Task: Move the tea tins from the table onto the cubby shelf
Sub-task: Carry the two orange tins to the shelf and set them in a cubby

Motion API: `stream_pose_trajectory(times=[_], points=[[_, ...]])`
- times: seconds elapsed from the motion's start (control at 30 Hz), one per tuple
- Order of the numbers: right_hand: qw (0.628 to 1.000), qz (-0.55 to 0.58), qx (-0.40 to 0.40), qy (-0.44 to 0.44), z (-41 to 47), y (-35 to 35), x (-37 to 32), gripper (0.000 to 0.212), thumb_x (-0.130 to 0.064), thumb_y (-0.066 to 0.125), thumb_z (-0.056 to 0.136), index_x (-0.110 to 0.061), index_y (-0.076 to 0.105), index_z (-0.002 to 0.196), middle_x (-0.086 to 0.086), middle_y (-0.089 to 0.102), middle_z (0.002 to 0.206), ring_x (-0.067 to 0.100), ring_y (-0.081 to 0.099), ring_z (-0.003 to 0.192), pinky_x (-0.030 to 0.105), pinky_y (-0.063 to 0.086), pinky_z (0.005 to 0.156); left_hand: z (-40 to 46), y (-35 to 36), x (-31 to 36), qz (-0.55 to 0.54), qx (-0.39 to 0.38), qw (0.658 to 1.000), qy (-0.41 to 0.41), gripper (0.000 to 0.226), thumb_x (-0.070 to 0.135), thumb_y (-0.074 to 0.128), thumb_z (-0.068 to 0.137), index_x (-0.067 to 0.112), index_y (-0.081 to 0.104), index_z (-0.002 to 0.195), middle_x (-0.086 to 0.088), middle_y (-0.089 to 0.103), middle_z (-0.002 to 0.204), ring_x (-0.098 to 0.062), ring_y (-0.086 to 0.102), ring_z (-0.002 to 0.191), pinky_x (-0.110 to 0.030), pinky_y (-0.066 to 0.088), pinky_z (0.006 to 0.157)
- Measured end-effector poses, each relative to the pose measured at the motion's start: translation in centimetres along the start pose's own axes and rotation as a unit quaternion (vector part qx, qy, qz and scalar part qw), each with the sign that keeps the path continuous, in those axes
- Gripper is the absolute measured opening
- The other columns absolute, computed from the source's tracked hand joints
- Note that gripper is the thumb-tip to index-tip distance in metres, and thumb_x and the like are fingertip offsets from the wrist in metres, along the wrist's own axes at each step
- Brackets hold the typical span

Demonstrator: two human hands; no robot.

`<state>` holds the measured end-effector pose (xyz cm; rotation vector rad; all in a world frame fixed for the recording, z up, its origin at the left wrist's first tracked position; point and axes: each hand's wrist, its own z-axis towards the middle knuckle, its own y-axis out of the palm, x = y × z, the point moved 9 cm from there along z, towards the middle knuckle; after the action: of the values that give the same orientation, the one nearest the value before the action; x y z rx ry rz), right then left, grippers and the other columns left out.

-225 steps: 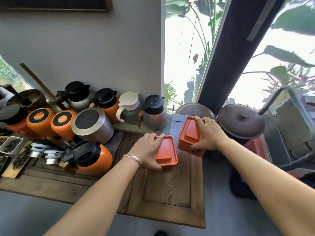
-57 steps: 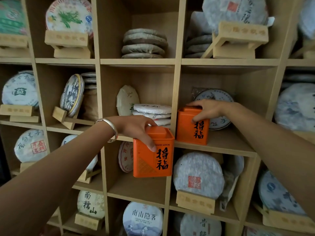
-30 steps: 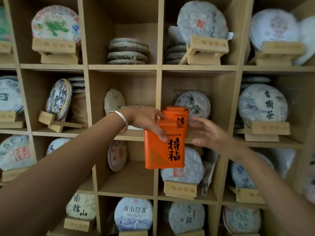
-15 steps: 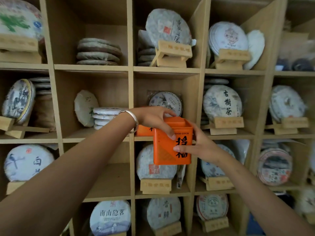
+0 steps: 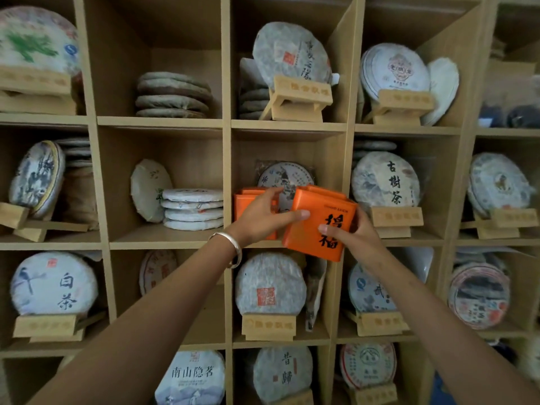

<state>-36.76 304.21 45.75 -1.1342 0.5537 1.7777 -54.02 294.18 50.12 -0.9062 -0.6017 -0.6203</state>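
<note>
An orange tea tin (image 5: 309,229) with black characters hangs tilted at the mouth of a middle cubby of the wooden cubby shelf (image 5: 226,147). My left hand (image 5: 263,217) grips its left side with the thumb across the front. My right hand (image 5: 350,232) holds its right side and lower front. A second orange tin (image 5: 244,198) stands on the same cubby's floor, at the left, partly hidden behind my left hand. A wrapped tea cake (image 5: 287,175) leans at the back of that cubby.
Neighbouring cubbies hold paper-wrapped tea cakes on wooden stands, such as one (image 5: 385,182) to the right and one (image 5: 270,285) below. A flat stack of cakes (image 5: 193,209) fills the cubby to the left. The vertical divider (image 5: 344,182) runs close to the held tin.
The tin in my hands has moved up and right to the cubby's mouth, beside the tin standing there. My right hand has closed around its right side. The view has shifted left.
</note>
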Motion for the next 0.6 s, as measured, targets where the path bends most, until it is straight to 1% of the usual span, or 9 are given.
stream_pose_trajectory(times=[0.07,0.13,0.2,0.27,0.33,0.37,0.4,0.47,0.6], points=[[1.000,0.012,0.012,-0.001,1.0,-0.2,-0.2,0.104,-0.045,0.087,0.049,-0.024,0.037,0.138,0.000,0.060,0.122,0.015,0.061,0.108,0.035,0.057,0.077,-0.1,-0.5,-0.8,-0.031,0.004,0.999,-0.005,0.086,0.059,0.075,0.068,0.027,0.040,0.140,0.005,0.048,0.138,-0.016,0.052,0.120,-0.033,0.048,0.094],[1.000,0.010,0.014,-0.002,1.7,-0.1,-0.3,0.102,-0.043,0.086,0.050,-0.022,0.038,0.138,-0.001,0.061,0.121,0.015,0.061,0.107,0.035,0.058,0.076,0.0,-1.0,-1.4,-0.050,0.011,0.999,-0.007,0.072,0.048,0.077,0.072,0.029,0.046,0.134,0.009,0.052,0.127,-0.013,0.055,0.114,-0.030,0.050,0.089],[1.000,-0.017,0.009,-0.006,2.3,0.2,-0.5,0.102,-0.043,0.087,0.052,-0.022,0.036,0.138,-0.005,0.060,0.118,0.009,0.061,0.104,0.027,0.056,0.072,0.1,-1.2,-1.7,-0.055,0.016,0.998,-0.005,0.067,0.042,0.079,0.073,0.028,0.048,0.131,0.011,0.055,0.120,-0.011,0.057,0.109,-0.029,0.052,0.086],[0.998,-0.055,0.002,-0.017,2.9,0.6,-0.6,0.100,-0.042,0.088,0.056,-0.026,0.033,0.138,-0.013,0.058,0.113,-0.001,0.058,0.098,0.020,0.052,0.068,0.1,-0.8,-1.7,-0.047,0.011,0.999,0.004,0.066,0.038,0.079,0.074,0.026,0.047,0.131,0.014,0.056,0.115,-0.005,0.058,0.103,-0.021,0.053,0.076],[0.997,-0.075,-0.011,-0.023,3.5,1.1,-0.4,0.103,-0.041,0.088,0.057,-0.029,0.029,0.140,-0.014,0.056,0.114,-0.002,0.056,0.099,0.020,0.051,0.069,0.2,-0.3,-1.7,-0.032,0.020,0.999,0.019,0.065,0.033,0.079,0.076,0.021,0.046,0.132,0.016,0.056,0.110,-0.001,0.059,0.095,-0.011,0.051,0.063],[0.997,-0.077,-0.017,-0.021,3.9,1.3,-0.1,0.105,-0.041,0.088,0.057,-0.028,0.028,0.141,-0.011,0.056,0.117,0.000,0.056,0.101,0.022,0.051,0.072,0.3,-0.2,-1.8,-0.029,0.033,0.999,0.023,0.064,0.030,0.078,0.077,0.018,0.046,0.131,0.014,0.057,0.109,0.000,0.059,0.092,-0.009,0.050,0.061],[0.997,-0.076,-0.021,-0.017,4.2,1.5,0.2,0.106,-0.041,0.088,0.057,-0.026,0.027,0.142,-0.009,0.056,0.119,0.002,0.056,0.103,0.024,0.052,0.074,0.4,-0.1,-2.0,-0.030,0.047,0.998,0.023,0.062,0.027,0.078,0.078,0.015,0.046,0.130,0.011,0.058,0.108,-0.001,0.060,0.091,-0.009,0.050,0.061],[0.997,-0.076,-0.022,-0.009,4.8,1.7,0.9,0.103,-0.041,0.089,0.057,-0.021,0.030,0.140,-0.007,0.055,0.121,0.000,0.057,0.101,0.019,0.051,0.071,0.5,0.1,-2.5,-0.027,0.071,0.997,0.017,0.058,0.024,0.077,0.080,0.012,0.047,0.128,0.005,0.060,0.108,-0.005,0.062,0.091,-0.017,0.054,0.069],[0.996,-0.088,-0.013,0.008,5.6,1.3,2.4,0.103,-0.046,0.087,0.056,-0.021,0.030,0.138,-0.018,0.052,0.110,-0.006,0.054,0.095,0.015,0.046,0.066,0.8,0.8,-3.4,-0.014,0.080,0.997,0.016,0.053,0.026,0.076,0.081,0.013,0.050,0.125,0.004,0.061,0.105,-0.006,0.063,0.088,-0.025,0.057,0.075]])
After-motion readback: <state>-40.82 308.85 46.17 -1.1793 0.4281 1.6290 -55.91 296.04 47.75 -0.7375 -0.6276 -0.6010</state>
